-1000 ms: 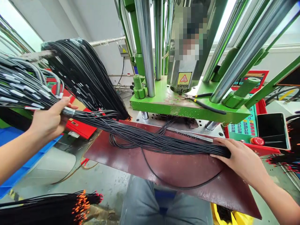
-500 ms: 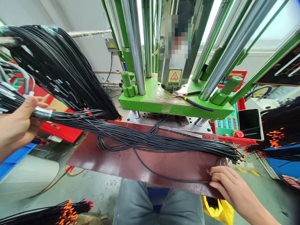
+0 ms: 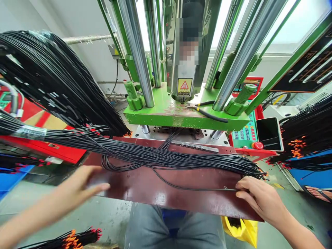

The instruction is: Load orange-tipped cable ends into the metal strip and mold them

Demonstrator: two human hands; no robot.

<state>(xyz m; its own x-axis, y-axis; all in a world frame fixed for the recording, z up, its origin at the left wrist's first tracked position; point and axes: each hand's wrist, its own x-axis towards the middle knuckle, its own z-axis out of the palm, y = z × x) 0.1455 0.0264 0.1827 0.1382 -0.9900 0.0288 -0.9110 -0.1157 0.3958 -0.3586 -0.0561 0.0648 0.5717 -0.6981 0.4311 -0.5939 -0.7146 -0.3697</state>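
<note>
Rods: polished metal. Plate: green paint, worn. Board: smooth, glossy. Tape: shiny. Cables: satin, probably plastic-sheathed, too fine to be sure.

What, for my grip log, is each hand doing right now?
Left hand: open, holding nothing.
Right hand: closed, holding a single black cable.

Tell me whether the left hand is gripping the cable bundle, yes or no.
No, the left hand is open, thumb and fingers apart, with the bundle outside its grasp.
</note>
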